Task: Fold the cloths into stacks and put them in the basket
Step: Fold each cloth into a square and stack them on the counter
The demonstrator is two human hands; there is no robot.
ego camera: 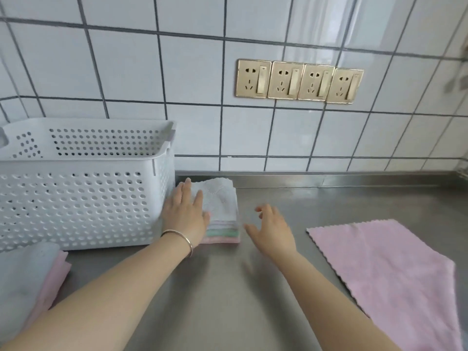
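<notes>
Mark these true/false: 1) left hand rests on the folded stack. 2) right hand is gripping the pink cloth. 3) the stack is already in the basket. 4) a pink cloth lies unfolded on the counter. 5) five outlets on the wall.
1) True. The left hand lies flat on the folded stack.
2) False. The right hand is open and hovering beside the stack, not touching the pink cloth.
3) False. The stack sits on the counter, just right of the white basket.
4) True. It lies spread flat at the right.
5) False. Four gold outlets sit in a row on the tiled wall.
</notes>
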